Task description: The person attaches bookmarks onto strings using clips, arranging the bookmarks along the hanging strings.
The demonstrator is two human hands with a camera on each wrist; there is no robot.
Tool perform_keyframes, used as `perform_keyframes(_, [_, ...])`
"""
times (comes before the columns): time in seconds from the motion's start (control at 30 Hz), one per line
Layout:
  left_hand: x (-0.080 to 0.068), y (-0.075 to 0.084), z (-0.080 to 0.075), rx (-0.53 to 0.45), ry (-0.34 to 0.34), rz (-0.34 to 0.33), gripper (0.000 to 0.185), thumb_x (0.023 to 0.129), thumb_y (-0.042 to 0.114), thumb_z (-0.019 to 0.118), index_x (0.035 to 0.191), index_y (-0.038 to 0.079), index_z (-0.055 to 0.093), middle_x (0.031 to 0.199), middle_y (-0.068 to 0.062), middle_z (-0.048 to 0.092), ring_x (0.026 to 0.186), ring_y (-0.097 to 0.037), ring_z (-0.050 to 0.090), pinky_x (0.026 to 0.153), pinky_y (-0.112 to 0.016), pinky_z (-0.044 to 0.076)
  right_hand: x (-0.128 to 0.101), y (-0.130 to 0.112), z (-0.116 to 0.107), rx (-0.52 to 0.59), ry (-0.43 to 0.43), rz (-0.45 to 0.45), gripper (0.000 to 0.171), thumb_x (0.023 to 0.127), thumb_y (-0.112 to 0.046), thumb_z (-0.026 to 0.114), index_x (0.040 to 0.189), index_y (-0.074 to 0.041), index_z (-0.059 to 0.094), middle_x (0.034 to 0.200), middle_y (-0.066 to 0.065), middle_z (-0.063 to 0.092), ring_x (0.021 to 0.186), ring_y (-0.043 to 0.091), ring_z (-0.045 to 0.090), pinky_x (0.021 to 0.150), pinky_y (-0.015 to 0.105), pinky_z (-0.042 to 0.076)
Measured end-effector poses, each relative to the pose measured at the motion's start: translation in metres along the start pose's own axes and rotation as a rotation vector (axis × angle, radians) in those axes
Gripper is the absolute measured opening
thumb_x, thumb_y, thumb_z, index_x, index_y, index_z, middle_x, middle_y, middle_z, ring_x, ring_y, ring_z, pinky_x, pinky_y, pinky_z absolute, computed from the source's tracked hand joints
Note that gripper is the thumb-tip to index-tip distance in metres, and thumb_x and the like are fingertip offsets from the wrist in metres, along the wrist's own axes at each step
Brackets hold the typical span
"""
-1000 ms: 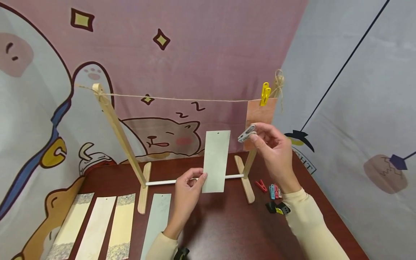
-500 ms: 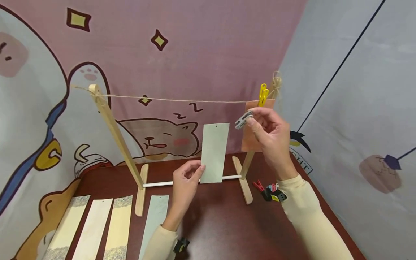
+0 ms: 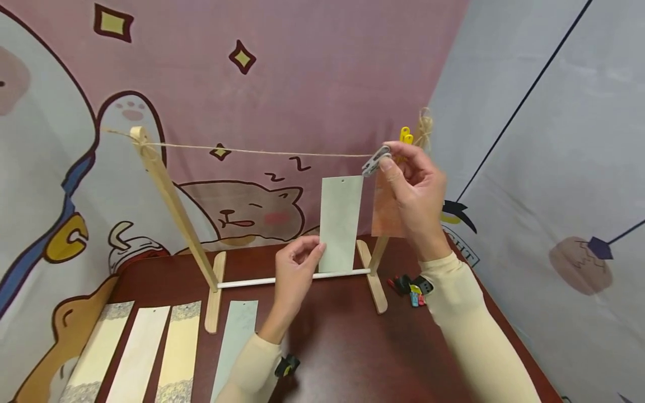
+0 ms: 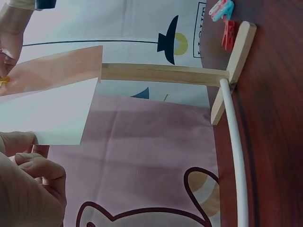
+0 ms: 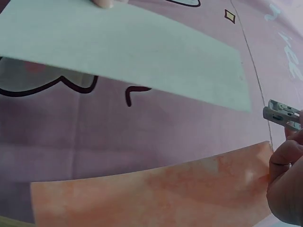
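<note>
Pale green card (image 3: 340, 225): left edge pinched by left hand (image 3: 296, 270); string (image 3: 262, 151) above grip, gap below it to card's top edge. Plain, holed. Right hand (image 3: 419, 193) pinches grey clip (image 3: 375, 161).

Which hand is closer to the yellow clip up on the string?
The right hand: in the head view it is just below the yellow clip, pinching a gray clip. The left hand is lower and farther left, holding the pale green card.
</note>
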State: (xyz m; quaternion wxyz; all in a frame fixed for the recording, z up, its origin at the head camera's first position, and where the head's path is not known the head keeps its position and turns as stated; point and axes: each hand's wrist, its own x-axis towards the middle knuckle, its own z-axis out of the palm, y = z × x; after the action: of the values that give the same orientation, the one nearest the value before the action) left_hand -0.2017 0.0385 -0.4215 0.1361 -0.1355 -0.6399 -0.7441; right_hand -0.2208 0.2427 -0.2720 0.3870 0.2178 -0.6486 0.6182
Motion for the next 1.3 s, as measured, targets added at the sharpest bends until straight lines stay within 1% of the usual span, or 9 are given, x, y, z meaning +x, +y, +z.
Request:
perform_keyframes(0.17, [0.007, 0.001, 0.004, -0.019, -0.005, 0.005, 0.009, 0.098, 0.005, 0.082, 0.105, -0.001, 0.081, 0.090, -0.011, 0.076, 0.071, -0.013, 0.056, 0.063, -0.022, 0.043, 0.011, -0.004, 0.004, 0.016, 0.003, -0.028, 0.022, 0.101, -0.001, 0.077, 0.123, 0.004, 0.077, 0.105, 0.010, 0.074, 0.062, 0.016, 0.052, 0.057, 0.020, 0.040])
perform_keyframes(0.27, [0.011, 0.001, 0.008, -0.022, 0.001, 0.011, 0.009, 0.098, 0.004, 0.081, 0.104, -0.002, 0.080, 0.090, -0.010, 0.077, 0.074, -0.013, 0.058, 0.065, -0.022, 0.043, 0.017, -0.005, 0.004, -0.036, -0.010, -0.051, 0.022, 0.101, -0.002, 0.077, 0.122, 0.004, 0.078, 0.106, 0.010, 0.075, 0.057, 0.015, 0.046, 0.055, 0.020, 0.036])
perform_keyframes(0.4, [0.016, 0.000, 0.012, -0.032, -0.001, 0.022, 0.009, 0.098, 0.004, 0.080, 0.104, -0.003, 0.080, 0.091, -0.010, 0.077, 0.077, -0.014, 0.059, 0.066, -0.022, 0.044, 0.023, -0.006, 0.006, -0.097, -0.010, -0.076, 0.020, 0.100, -0.002, 0.079, 0.119, 0.003, 0.080, 0.102, 0.007, 0.076, 0.051, 0.010, 0.033, 0.049, 0.021, 0.026])
perform_keyframes(0.57, [0.019, -0.001, 0.017, -0.064, -0.011, 0.021, 0.009, 0.097, 0.001, 0.081, 0.104, -0.005, 0.079, 0.092, -0.014, 0.077, 0.078, -0.014, 0.060, 0.066, -0.022, 0.044, 0.029, -0.010, 0.006, -0.138, -0.036, -0.099, 0.020, 0.099, 0.001, 0.079, 0.119, 0.003, 0.080, 0.102, 0.001, 0.077, 0.049, 0.010, 0.032, 0.048, 0.022, 0.024])
perform_keyframes(0.7, [0.021, -0.001, 0.020, -0.074, -0.017, 0.030, 0.009, 0.097, 0.000, 0.080, 0.104, -0.006, 0.079, 0.093, -0.015, 0.077, 0.079, -0.014, 0.063, 0.067, -0.021, 0.046, 0.038, -0.013, 0.005, -0.209, -0.092, -0.110, 0.018, 0.099, -0.003, 0.081, 0.117, 0.000, 0.082, 0.096, -0.001, 0.076, 0.049, 0.011, 0.031, 0.048, 0.023, 0.023])
perform_keyframes(0.8, [0.023, -0.002, 0.021, -0.069, -0.020, 0.037, 0.009, 0.097, 0.000, 0.080, 0.104, -0.005, 0.079, 0.094, -0.015, 0.077, 0.081, -0.013, 0.064, 0.068, -0.021, 0.047, 0.043, -0.015, 0.004, -0.266, -0.141, -0.102, 0.015, 0.099, -0.004, 0.082, 0.114, -0.002, 0.083, 0.094, -0.001, 0.076, 0.048, 0.011, 0.033, 0.047, 0.023, 0.025])
perform_keyframes(0.9, [0.024, -0.003, 0.023, -0.061, -0.026, 0.034, 0.008, 0.097, 0.000, 0.081, 0.104, -0.004, 0.080, 0.093, -0.013, 0.078, 0.079, -0.013, 0.063, 0.067, -0.022, 0.046, 0.044, -0.019, 0.003, -0.313, -0.188, -0.074, 0.014, 0.099, -0.003, 0.082, 0.112, -0.004, 0.084, 0.098, -0.002, 0.077, 0.045, 0.012, 0.036, 0.045, 0.023, 0.028])
perform_keyframes(1.13, [0.026, -0.001, 0.028, -0.073, -0.035, 0.037, 0.008, 0.096, -0.001, 0.081, 0.104, -0.005, 0.079, 0.094, -0.015, 0.078, 0.076, -0.012, 0.062, 0.065, -0.021, 0.046, 0.048, -0.029, 0.000, -0.475, -0.267, 0.034, 0.018, 0.098, -0.007, 0.084, 0.116, -0.008, 0.084, 0.104, 0.001, 0.077, 0.047, 0.011, 0.046, 0.045, 0.021, 0.033])
perform_keyframes(1.3, [0.029, 0.001, 0.031, -0.088, -0.041, 0.045, 0.009, 0.097, -0.001, 0.081, 0.105, -0.005, 0.080, 0.096, -0.017, 0.079, 0.083, -0.013, 0.066, 0.070, -0.021, 0.049, 0.049, -0.034, 0.001, -0.493, -0.329, 0.082, 0.019, 0.099, -0.010, 0.083, 0.118, -0.008, 0.083, 0.106, 0.006, 0.078, 0.046, 0.018, 0.058, 0.043, 0.021, 0.041])
